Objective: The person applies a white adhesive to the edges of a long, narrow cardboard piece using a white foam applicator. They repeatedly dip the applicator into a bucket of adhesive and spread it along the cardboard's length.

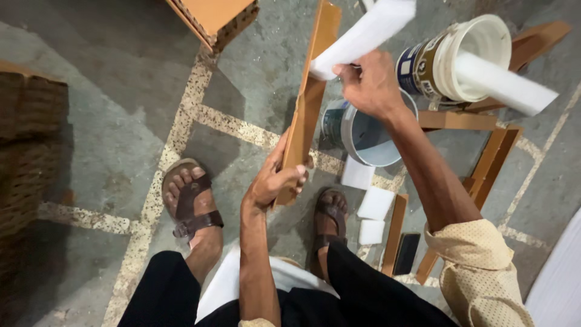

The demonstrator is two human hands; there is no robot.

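My left hand (pixel 275 181) grips the lower end of a long orange-brown wooden strip (pixel 311 85) that stands nearly upright in front of me. Higher up, my right hand (pixel 369 82) holds a white foam-like sheet (pixel 366 33) against the strip's upper edge. Just behind the strip, under my right wrist, sits an open white tub (pixel 369 136) on the floor.
A larger white bucket (pixel 466 54) lies tilted with a white roll (pixel 505 82) in it. More wooden strips (pixel 493 163) and an angled frame lie at the right. Small white pads (pixel 375 203) and a dark phone (pixel 407 253) rest by my sandalled feet. A wooden box (pixel 215 18) stands at the top.
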